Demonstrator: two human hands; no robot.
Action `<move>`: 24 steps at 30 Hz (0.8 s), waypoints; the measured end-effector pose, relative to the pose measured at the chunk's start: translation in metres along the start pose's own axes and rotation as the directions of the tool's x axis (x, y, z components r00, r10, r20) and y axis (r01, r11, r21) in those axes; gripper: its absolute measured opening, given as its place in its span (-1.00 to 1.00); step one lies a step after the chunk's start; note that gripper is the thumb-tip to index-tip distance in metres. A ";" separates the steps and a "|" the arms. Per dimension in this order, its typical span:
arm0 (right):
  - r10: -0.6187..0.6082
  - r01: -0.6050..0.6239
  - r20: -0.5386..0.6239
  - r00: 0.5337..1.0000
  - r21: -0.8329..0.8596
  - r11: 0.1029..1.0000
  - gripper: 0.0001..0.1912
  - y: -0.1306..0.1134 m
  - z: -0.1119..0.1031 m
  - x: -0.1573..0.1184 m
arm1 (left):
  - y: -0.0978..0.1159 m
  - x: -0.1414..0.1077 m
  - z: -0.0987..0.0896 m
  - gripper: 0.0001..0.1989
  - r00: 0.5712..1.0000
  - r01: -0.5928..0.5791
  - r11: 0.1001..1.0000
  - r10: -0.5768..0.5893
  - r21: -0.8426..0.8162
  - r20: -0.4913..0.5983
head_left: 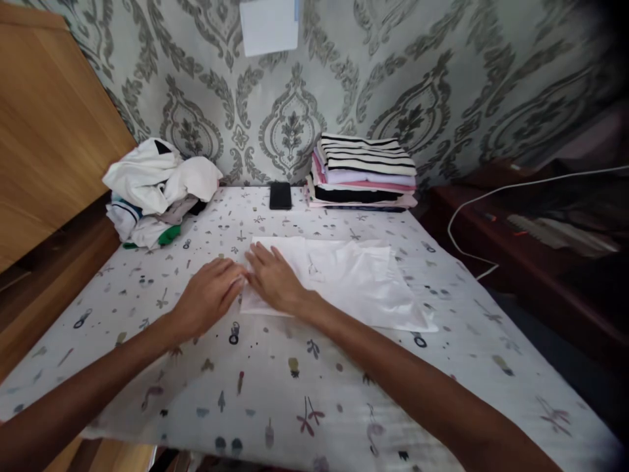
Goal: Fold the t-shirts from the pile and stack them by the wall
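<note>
A white garment (354, 278) lies folded lengthwise across the patterned cloth, with small wrinkles and a faint mark near its middle. At its left end my left hand (209, 298) is closed, the fingers pinching a bit of the garment's edge. My right hand (275, 278) rests flat on the garment just beside it, fingers stretched out and palm down. The two hands nearly meet at that edge. Part of the garment's left end is hidden under my right hand. What kind of garment it is, I cannot tell.
A loose heap of clothes (160, 187) sits at the back left. A neat stack of folded clothes (363, 174) stands at the back right, with a black phone (280, 196) between them. A wooden cabinet (54, 118) borders the left; a white cable (455, 219) hangs at right.
</note>
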State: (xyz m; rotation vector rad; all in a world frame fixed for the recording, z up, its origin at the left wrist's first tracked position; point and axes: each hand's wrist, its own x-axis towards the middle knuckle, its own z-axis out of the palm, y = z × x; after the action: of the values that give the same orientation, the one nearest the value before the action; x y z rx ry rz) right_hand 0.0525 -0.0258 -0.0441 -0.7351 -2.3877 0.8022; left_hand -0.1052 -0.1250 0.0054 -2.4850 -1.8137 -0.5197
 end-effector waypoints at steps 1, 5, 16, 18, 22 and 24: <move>-0.025 0.025 0.031 0.999 0.009 1.000 -0.46 -0.007 0.001 -0.012 | -0.007 0.013 0.004 -0.59 0.999 0.034 0.997 -0.033 -0.075 0.004; -0.028 0.018 0.114 0.993 0.088 0.996 -0.38 -0.024 0.009 -0.054 | -0.033 0.060 0.036 -0.49 0.982 0.092 0.965 -0.047 -0.246 0.185; 0.031 -0.048 0.129 0.991 0.128 0.991 -0.27 -0.038 -0.014 -0.068 | -0.059 0.085 0.067 -0.37 0.962 0.272 0.913 -0.262 -0.305 0.074; 0.166 -0.158 -0.025 0.986 0.194 0.968 -0.26 -0.031 -0.024 -0.062 | -0.050 0.076 0.060 -0.38 0.900 0.401 0.776 -0.433 -0.486 0.051; 0.486 -0.370 -0.193 0.853 0.434 0.821 -0.27 -0.009 -0.043 -0.052 | -0.032 0.068 0.034 -0.44 0.694 0.637 0.279 -0.614 -0.718 0.377; 0.592 -0.399 -0.232 0.772 0.549 0.735 -0.28 0.004 -0.048 -0.049 | -0.026 0.068 0.022 -0.46 0.625 0.701 0.135 -0.591 -0.701 0.511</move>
State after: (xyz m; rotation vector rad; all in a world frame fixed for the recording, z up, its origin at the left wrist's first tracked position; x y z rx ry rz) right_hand 0.1191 -0.0357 -0.0277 -1.2258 -1.5321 1.2617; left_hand -0.1057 -0.0494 -0.0007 -1.7393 -3.3373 -1.7974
